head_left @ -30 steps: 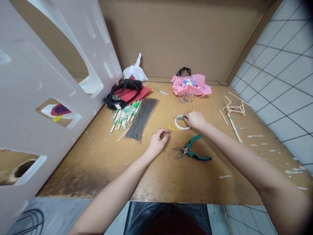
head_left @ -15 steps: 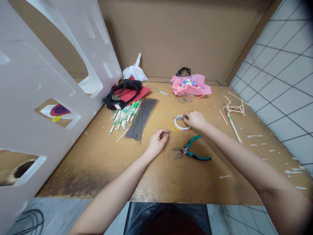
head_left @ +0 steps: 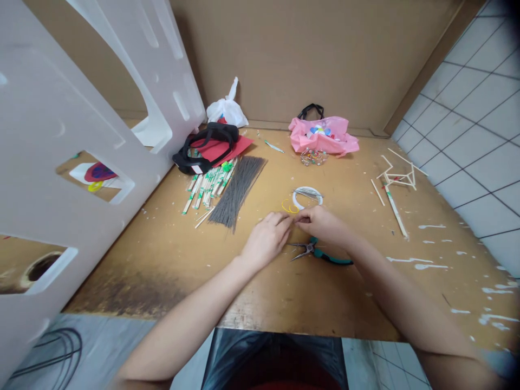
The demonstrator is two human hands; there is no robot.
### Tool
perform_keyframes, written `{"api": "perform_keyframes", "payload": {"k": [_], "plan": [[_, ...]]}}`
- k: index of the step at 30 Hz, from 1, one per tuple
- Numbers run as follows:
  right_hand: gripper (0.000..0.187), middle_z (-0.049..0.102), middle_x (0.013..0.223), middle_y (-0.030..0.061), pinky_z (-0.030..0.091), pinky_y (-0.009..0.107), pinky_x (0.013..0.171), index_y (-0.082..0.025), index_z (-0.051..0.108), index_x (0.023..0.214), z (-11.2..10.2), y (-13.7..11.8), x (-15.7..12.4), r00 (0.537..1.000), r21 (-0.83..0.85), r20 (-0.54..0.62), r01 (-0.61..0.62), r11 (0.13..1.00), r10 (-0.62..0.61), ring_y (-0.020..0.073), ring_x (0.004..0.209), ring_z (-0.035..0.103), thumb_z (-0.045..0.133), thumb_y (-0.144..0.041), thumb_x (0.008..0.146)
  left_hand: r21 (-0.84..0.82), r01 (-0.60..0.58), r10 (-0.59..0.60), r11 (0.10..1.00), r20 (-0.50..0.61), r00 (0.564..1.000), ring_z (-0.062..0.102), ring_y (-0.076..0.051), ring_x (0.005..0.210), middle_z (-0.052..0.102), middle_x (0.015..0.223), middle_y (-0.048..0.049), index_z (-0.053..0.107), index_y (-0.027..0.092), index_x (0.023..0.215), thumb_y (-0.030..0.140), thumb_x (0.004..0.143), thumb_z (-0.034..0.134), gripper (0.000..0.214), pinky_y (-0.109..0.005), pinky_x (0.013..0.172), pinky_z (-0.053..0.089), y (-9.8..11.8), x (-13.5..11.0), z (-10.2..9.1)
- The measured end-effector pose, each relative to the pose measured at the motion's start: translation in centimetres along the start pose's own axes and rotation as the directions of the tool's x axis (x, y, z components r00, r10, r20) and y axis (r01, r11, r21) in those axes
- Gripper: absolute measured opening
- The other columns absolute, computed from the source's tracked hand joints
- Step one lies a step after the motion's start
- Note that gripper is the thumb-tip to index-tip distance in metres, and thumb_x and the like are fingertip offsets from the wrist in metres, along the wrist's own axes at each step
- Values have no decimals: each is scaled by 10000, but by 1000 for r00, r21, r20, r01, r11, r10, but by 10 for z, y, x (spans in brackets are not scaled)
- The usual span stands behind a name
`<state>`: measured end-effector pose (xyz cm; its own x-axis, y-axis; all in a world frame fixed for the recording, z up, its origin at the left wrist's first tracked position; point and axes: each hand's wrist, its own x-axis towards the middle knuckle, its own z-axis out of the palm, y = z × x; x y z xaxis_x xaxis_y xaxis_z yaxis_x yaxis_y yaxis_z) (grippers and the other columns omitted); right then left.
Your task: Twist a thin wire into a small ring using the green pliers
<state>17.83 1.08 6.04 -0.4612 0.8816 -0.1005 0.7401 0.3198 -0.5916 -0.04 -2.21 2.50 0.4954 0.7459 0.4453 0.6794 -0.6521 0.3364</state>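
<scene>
Hovering hands above green-handled pliers (seemingly).

Even, soft light; wide-angle edge distortion.

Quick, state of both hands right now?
Left hand: closed, fingers curled, meeting the right hand's fingertips; whatever it holds is too small to tell.
Right hand: closed in a pinch; held item cannot be told.
</scene>
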Motion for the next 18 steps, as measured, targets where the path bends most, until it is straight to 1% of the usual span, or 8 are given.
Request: {"api": "perform_keyframes", "payload": {"k": [2,5,7,10,12,15,18], "plan": [[212,669,710,32,355,225,567,-157,693,792,0,-12,0,999,-92,-16,32,995,-34,121,617,537,484,-148,757,54,24,-27,998,55,998,545,-197,943,611,1017,-101,574,139,1067,198,894,394,257,-322,805,470,-2,0,1],[187,634,692,34,314,227,563,-154,659,738,-3,-28,0,993,-207,7,113,972,-114,111,601,491,482,-95,750,131,55,-66,990,80,995,559,-187,866,615,921,-85,606,143,972,218,898,396,236,-295,749,464,-8,1,-1],[164,613,680,31,289,228,552,-153,636,710,-4,-32,0,990,-260,26,140,956,-138,105,587,468,491,-86,750,187,59,-79,981,101,992,565,-176,796,611,845,-69,621,151,903,232,899,400,235,-276,688,451,-11,1,-3],[156,600,670,33,269,229,546,-148,614,677,-2,-30,-1,989,-313,45,151,938,-144,105,587,469,498,-84,759,243,36,-73,969,144,987,571,-167,721,601,759,-54,627,157,836,245,899,400,251,-257,611,418,-12,1,-5],[164,611,693,39,283,229,566,-150,618,682,1,-26,-2,985,-325,38,170,930,-167,114,620,495,494,-76,760,255,11,-58,967,177,983,573,-162,681,599,725,-49,627,156,824,242,896,403,250,-251,577,398,-11,0,-5],[163,636,745,49,318,231,611,-160,638,729,3,-21,-4,983,-319,28,181,930,-182,137,686,537,495,-90,766,247,-15,-40,969,216,976,582,-158,652,616,720,-43,630,160,873,219,886,416,223,-250,553,384,-9,-2,-5],[174,653,788,60,342,234,633,-160,651,765,-1,-22,-5,983,-310,72,183,933,-169,150,725,559,487,-105,780,231,-12,-44,973,233,971,599,-164,678,638,736,-43,632,163,918,215,888,414,226,-251,563,395,-9,-3,-5]]}}
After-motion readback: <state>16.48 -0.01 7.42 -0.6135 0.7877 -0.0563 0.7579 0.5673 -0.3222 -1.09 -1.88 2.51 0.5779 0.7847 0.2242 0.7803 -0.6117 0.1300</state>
